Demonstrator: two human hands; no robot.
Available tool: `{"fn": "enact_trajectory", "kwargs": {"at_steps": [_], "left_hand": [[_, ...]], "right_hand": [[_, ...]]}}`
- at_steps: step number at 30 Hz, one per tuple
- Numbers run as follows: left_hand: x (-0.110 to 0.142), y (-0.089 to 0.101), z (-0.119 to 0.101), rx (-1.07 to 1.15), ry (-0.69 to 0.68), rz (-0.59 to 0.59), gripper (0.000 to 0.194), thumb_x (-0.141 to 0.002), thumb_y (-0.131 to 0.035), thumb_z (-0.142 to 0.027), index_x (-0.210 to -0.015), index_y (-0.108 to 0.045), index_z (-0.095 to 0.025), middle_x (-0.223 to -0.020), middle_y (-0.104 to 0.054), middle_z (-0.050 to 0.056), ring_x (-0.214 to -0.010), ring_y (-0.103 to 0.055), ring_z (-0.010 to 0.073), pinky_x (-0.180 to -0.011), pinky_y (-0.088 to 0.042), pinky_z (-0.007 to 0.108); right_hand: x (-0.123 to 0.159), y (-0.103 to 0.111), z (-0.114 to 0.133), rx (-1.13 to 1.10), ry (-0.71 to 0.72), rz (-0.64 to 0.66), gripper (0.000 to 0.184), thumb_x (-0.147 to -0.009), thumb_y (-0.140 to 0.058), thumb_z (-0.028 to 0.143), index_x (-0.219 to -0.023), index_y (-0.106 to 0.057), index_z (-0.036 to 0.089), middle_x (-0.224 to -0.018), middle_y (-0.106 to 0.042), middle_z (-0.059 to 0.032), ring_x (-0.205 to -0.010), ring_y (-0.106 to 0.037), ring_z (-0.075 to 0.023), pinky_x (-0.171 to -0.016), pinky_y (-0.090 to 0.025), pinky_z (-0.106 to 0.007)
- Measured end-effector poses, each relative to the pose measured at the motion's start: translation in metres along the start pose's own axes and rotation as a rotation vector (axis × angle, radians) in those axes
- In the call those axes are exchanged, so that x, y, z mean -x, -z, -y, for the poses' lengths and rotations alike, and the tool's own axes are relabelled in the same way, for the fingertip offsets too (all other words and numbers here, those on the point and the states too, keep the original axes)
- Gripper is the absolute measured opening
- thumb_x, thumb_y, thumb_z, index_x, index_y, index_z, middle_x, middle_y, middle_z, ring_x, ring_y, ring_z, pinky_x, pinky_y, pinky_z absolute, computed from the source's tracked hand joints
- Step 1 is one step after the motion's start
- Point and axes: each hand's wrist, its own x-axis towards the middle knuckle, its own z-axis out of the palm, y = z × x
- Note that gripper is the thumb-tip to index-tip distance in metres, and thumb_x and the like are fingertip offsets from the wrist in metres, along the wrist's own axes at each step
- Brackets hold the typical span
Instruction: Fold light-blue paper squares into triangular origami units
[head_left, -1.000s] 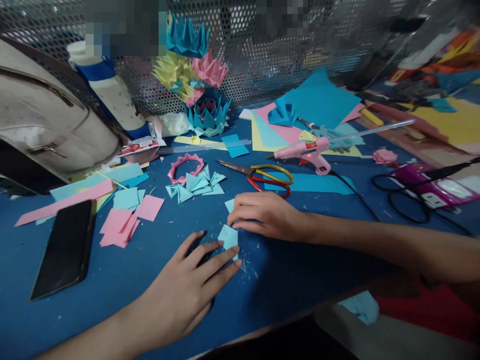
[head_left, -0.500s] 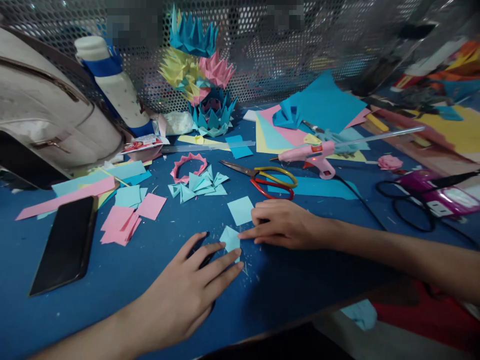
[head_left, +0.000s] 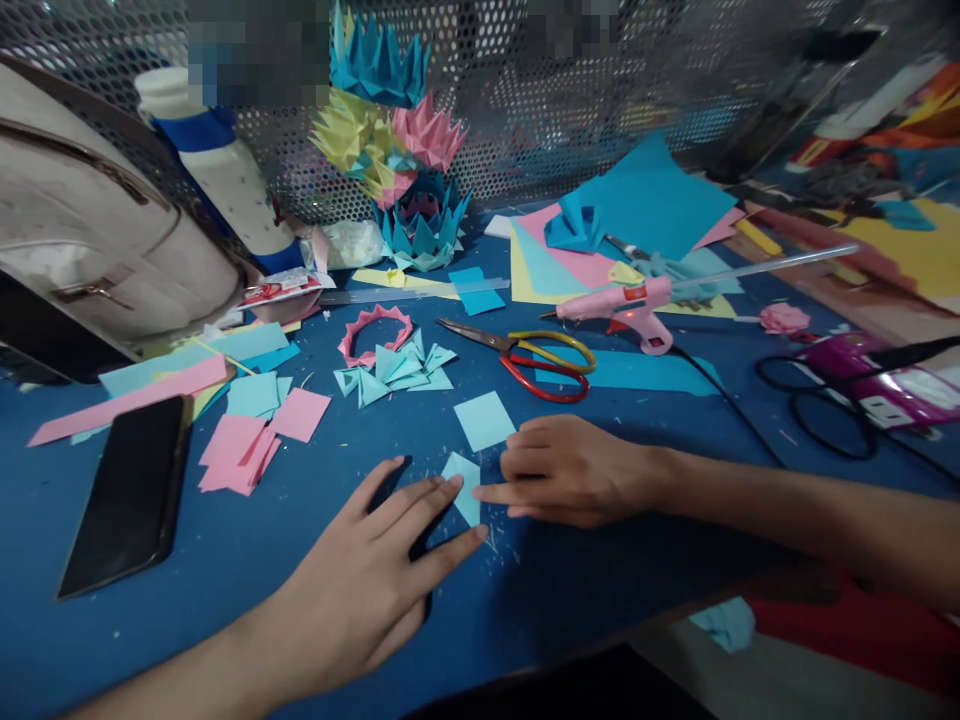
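Observation:
A small light-blue paper piece (head_left: 466, 490), folded to a point at its top, lies flat on the blue table. My left hand (head_left: 375, 570) rests with spread fingers, one fingertip on the paper's left side and another by its lower tip. My right hand (head_left: 555, 475) has its index finger stretched to the paper's right edge, the other fingers curled, and it holds nothing. Just above lies a light-blue paper square (head_left: 484, 420), close to the right knuckles. Folded light-blue pieces (head_left: 397, 368) sit in a pile beside a pink zigzag paper ring (head_left: 375, 335).
Scissors (head_left: 525, 358) with red and yellow handles lie near a pink glue gun (head_left: 626, 305) whose cord runs right. A phone (head_left: 127, 490) and pink paper squares (head_left: 236, 450) are at left. Behind stand a bottle (head_left: 229, 185), a bag (head_left: 112, 220) and paper flowers (head_left: 424, 225).
My right index finger has slid slightly down the paper's right edge. My left fingers have shifted, leaving more of the folded paper showing.

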Motion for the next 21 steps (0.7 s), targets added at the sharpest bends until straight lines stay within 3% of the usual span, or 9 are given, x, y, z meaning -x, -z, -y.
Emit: {"fn": "enact_trajectory", "kwargs": {"at_steps": [5,11,21], "left_hand": [[-0.0001,0.0012,0.0024,0.000,-0.022,0.001,0.054,-0.096,-0.052,-0.025,-0.150,-0.042,-0.024,-0.152,-0.044,0.015,-0.138,-0.043,0.0320,-0.118,-0.020,0.064],[-0.0005,0.0001,0.0048,-0.016,-0.009,-0.082,0.048,-0.101,-0.044,-0.021,-0.148,-0.042,-0.013,-0.150,-0.050,0.011,-0.136,-0.046,0.0251,-0.124,-0.012,0.056],[-0.0019,-0.0003,0.0047,-0.009,-0.015,-0.091,0.047,-0.101,-0.043,-0.023,-0.148,-0.044,-0.015,-0.148,-0.051,0.010,-0.135,-0.048,0.0250,-0.123,-0.012,0.055]], "right_hand": [[-0.0030,-0.0005,0.0055,-0.059,0.031,-0.001,0.032,-0.107,-0.038,0.033,-0.124,-0.061,0.018,-0.084,-0.060,-0.0018,-0.072,-0.048,-0.0151,-0.063,-0.035,-0.032],[-0.0035,-0.0013,0.0073,-0.060,0.044,-0.041,0.033,-0.107,-0.038,0.032,-0.125,-0.060,0.015,-0.083,-0.061,-0.0013,-0.071,-0.048,-0.0149,-0.062,-0.036,-0.032],[-0.0047,-0.0016,0.0089,-0.085,0.074,-0.061,0.026,-0.104,-0.047,0.030,-0.122,-0.060,0.017,-0.082,-0.061,-0.0002,-0.070,-0.047,-0.0142,-0.059,-0.034,-0.032]]}}
